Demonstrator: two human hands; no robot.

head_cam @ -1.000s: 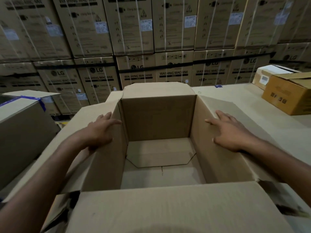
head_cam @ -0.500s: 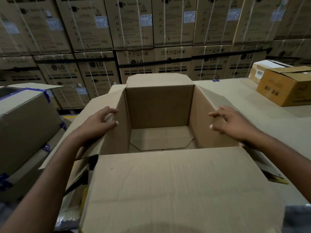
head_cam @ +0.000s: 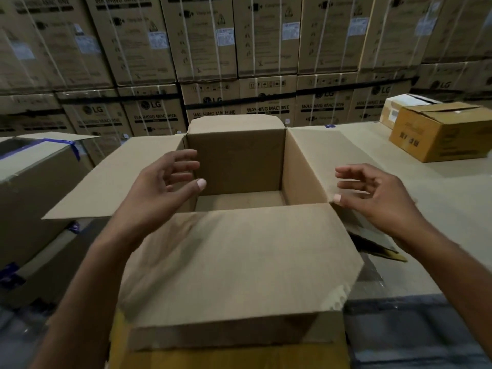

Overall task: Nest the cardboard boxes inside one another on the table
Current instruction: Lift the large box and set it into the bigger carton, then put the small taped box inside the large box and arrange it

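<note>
Cardboard box, the large open one, stands at the near left part of the surface. Its four flaps are folded outward, its mouth faces up, and nothing shows inside. The left hand hovers over the left wall and flap, the right hand over the right flap. The fingers of both are spread and loosely bent, holding nothing; whether the right thumb touches the flap I cannot tell. The cavity lies straight between the two hands. A closed brown box sits well apart toward the far right edge, with a white-topped box just behind it, both nearer the right hand. A blue-taped box stands beyond the left edge, nearer the left hand. The next move looks like a sideways reach for one of these.
</note>
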